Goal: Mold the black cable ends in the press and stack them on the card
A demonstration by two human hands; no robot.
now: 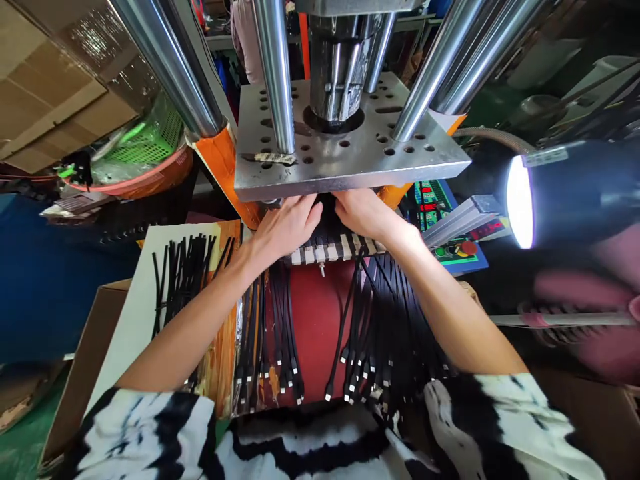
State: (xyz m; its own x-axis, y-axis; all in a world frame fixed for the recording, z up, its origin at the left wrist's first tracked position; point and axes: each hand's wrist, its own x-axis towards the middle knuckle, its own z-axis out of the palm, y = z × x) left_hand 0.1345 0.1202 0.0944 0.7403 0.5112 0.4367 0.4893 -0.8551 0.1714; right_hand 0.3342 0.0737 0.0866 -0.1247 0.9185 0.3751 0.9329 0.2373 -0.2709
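Black cables point(395, 320) at the striped block point(320, 254), grip out of sight

The cables lie in two bunches in front of the striped block, red surface point(317, 320) showing between them, their metal-tipped plugs point(329, 392) pointing toward the wearer. On my feed both hands reach in just above the block: the left hand point(287, 227) with its thumb apart from the fingers, the right hand point(365, 210) curled inward. Both run in beneath the steel plate point(350, 167), so I cannot tell how far either grip is open or whether it has hold of anything. The dark mass between the hands may belong to the block; shadow keeps me from being sure.

The tag point(545, 157) on the lamp point(575, 193) and the control panel point(445, 250) carry marks too small for me to read. A pink shape point(585, 293) at right is blurred, and the top edge cuts off the shiny round ram point(333, 80).

The plate is a thick slab drilled with holes, with polished columns point(275, 80) rising from it. To the left I see more black cables on a white board point(127, 327), then a green plastic basket point(155, 140) and creased brown cardboard point(55, 100). Black-and-white patterned sleeves point(145, 420) fill the bottom.
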